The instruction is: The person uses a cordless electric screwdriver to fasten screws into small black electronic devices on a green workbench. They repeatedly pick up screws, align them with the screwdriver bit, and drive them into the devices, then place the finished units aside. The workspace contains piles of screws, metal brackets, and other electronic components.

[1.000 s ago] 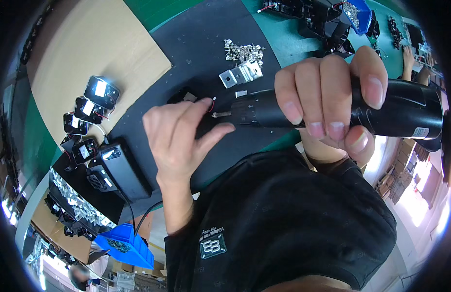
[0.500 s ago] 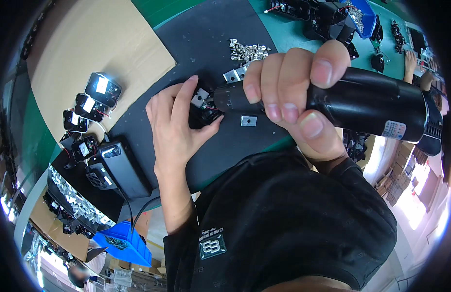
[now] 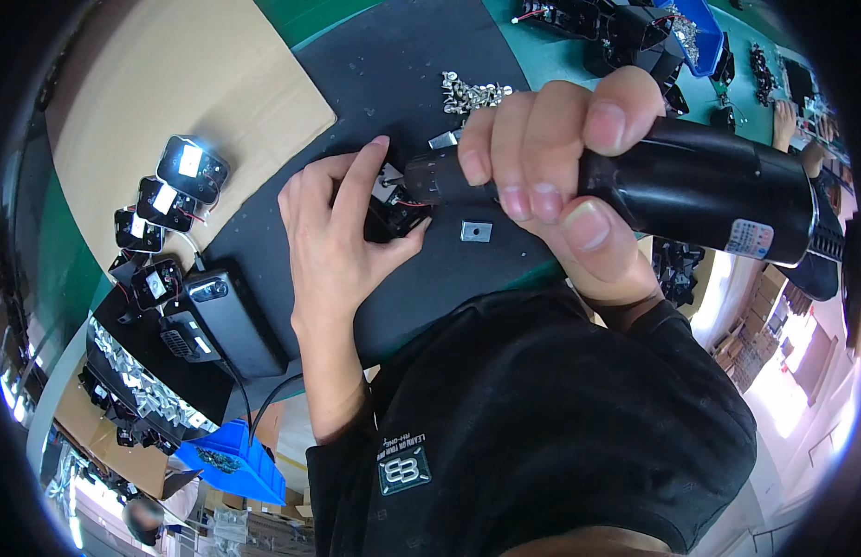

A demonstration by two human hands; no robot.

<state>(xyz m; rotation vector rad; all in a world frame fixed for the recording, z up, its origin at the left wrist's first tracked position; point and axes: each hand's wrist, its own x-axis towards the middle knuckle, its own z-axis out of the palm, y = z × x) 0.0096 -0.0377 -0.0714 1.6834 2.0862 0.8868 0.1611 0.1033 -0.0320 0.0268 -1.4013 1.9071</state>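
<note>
My left hand [image 3: 333, 218] grips a small black housing [image 3: 390, 215] on the dark mat, thumb on the near side and fingers on the far side. Inside the housing show a metal plate and thin red wires. My right hand [image 3: 565, 172] is wrapped round a black electric screwdriver [image 3: 718, 190], its nose reaching left to the housing. The bit's tip and its contact point are hidden. A loose metal bracket [image 3: 476, 231] with a hole lies just right of the housing. Beyond the screwdriver are another metal bracket [image 3: 444, 140], partly covered, and a pile of screws [image 3: 469, 93].
On the left, several small square devices [image 3: 193, 169] with lit screens rest along a cardboard sheet [image 3: 189, 74]. A black phone [image 3: 233, 316] lies near them. Blue bins stand at lower left [image 3: 233, 464] and upper right [image 3: 698, 42]. A co-worker's hand [image 3: 785, 123] shows at far right.
The screwdriver's nose and my right hand have shifted slightly up and left. The housing has turned a little in my left hand, which keeps its hold.
</note>
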